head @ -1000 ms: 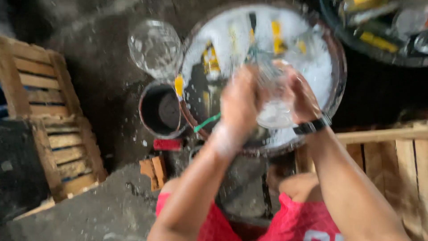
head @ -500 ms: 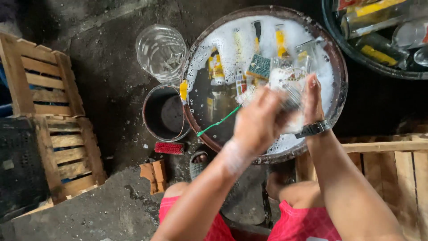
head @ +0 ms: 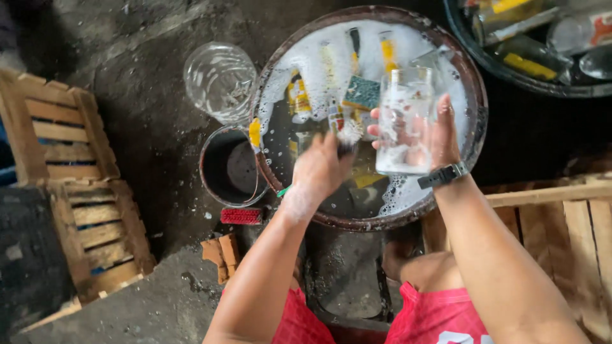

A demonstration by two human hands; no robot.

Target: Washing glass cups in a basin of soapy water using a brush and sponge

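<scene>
Head view: the right hand [head: 440, 137] is gripping a soapy glass mug [head: 405, 121] above the sudsy basin [head: 475, 95], right of centre. The left hand [head: 319, 169] is closing round a brush [head: 347, 134]; scrubbing inside calls for a firm grip.

Wet concrete floor [head: 146, 127] with washing gear

A round soapy basin [head: 475, 108] stands on it, a dark bucket [head: 229, 169] touching its left rim, a clear glass bowl [head: 220, 79] just above; red brush [head: 241, 216], brick pieces [head: 220, 251], wooden crates [head: 64, 172] left.
</scene>
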